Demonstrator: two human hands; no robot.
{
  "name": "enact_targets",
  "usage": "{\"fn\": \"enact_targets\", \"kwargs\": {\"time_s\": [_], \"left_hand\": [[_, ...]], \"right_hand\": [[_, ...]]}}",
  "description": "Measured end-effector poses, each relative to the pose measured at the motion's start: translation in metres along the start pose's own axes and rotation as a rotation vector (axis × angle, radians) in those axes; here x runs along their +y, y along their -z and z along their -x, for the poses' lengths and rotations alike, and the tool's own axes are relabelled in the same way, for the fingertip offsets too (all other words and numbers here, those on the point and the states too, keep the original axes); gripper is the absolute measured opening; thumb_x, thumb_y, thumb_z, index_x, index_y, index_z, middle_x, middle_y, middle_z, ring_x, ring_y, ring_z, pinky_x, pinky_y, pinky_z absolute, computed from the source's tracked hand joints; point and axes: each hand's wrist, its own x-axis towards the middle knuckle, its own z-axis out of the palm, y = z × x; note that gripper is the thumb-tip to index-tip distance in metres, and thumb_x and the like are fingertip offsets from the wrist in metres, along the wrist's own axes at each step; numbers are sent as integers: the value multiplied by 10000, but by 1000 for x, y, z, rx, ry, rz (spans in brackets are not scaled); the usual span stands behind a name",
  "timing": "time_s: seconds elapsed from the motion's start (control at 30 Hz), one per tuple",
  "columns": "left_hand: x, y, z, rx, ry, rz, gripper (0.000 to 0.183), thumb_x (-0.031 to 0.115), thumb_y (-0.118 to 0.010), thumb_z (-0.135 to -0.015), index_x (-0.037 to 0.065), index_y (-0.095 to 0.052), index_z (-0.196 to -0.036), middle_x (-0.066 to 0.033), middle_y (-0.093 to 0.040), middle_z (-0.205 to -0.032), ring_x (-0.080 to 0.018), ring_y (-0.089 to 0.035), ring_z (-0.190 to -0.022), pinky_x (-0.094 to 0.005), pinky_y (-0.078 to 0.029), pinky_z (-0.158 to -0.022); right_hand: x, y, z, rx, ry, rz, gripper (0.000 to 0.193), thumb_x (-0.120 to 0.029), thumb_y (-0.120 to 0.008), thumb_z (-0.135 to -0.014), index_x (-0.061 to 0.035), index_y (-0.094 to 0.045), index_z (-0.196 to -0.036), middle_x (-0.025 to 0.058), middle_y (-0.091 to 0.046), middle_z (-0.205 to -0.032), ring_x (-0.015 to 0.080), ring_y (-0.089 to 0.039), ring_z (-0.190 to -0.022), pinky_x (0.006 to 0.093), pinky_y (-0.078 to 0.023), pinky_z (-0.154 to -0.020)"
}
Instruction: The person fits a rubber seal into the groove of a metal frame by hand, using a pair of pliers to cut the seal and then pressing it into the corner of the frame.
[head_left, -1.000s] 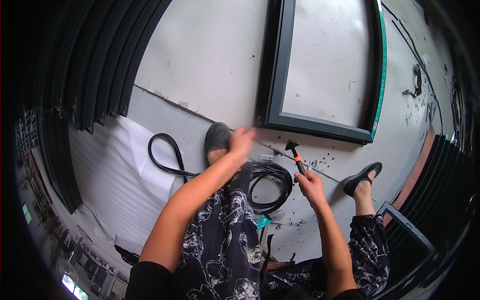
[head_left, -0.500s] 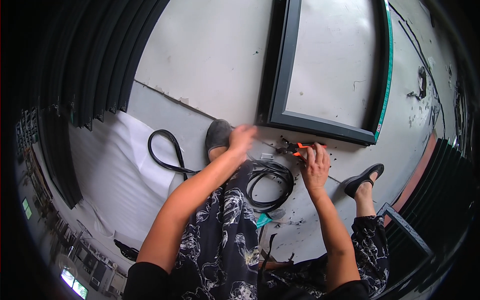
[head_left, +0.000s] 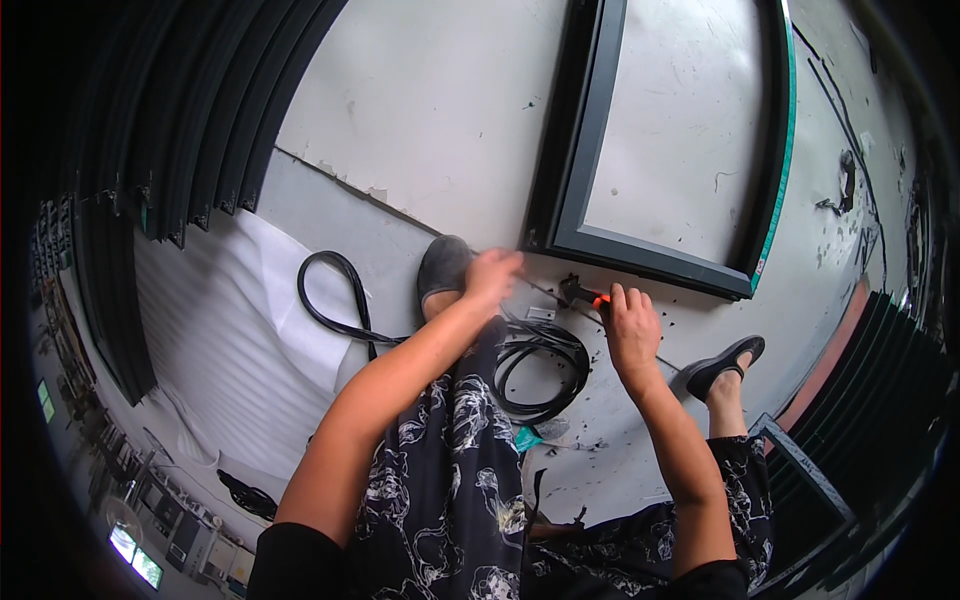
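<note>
Pliers with orange handles (head_left: 601, 300) and a dark head lie in my right hand (head_left: 632, 328), whose fingers are closed round the grips. Their jaws point left, just below the near corner of a dark grey frame (head_left: 650, 262). My left hand (head_left: 494, 277) is closed beside my left shoe, its fingertips slightly blurred. A thin black strip (head_left: 543, 291) runs from its fingers toward the pliers' jaws; whether the jaws touch it is hard to see. Below, between my hands, a coil of black strip (head_left: 545, 402) rests on the floor, with a loop (head_left: 335, 262) stretching left.
Small black scraps dot the floor around the pliers. A small light metal piece (head_left: 541, 314) lies above the coil. Long dark profiles (head_left: 215, 120) are stacked at the left, beside a white foam sheet (head_left: 215, 330). More dark profiles (head_left: 855, 390) stand at the right.
My right hand has closed round the pliers' handles, which were spread apart before. My left hand has shifted slightly to the right, still close to my shoe.
</note>
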Motion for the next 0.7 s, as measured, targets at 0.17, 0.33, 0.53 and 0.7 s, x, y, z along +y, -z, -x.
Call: {"fn": "enact_targets", "kwargs": {"time_s": [0.17,0.33,0.53,0.7], "left_hand": [[1,-1,3,14,18,28,113,164,-591,-851,61,-550,-873,2,-524,-707,-36,-395,-527,-170,-282,-385],[3,-4,4,9,23,31,95,155,-591,-850,69,-551,-856,5,-523,-708,-36,-397,-535,-167,-283,-391],[9,-4,10,8,-10,-29,91,146,-595,-846,63,-559,-854,17,-518,-704,-24,-380,-536,-169,-253,-393],[21,1,16,76,-130,-174,93,125,-601,-834,33,-593,-849,25,-521,-671,-24,-393,-545,-177,-290,-430]], "right_hand": [[1,-4,13,-117,-82,-86,379,-140,-626,-716,-63,-548,-1079,103,-542,-911,264,-535,-873,348,-452,-714],[19,-6,15,15,68,0,327,-132,-629,-684,-43,-555,-989,115,-522,-994,282,-485,-975,400,-386,-819],[11,5,2,-445,-115,-510,282,-93,-536,-683,-11,-467,-943,231,-572,-807,424,-536,-790,449,-432,-683],[-34,38,-49,-833,-329,-730,309,-131,-530,-681,-25,-524,-971,185,-583,-770,305,-568,-731,362,-448,-675]]}}
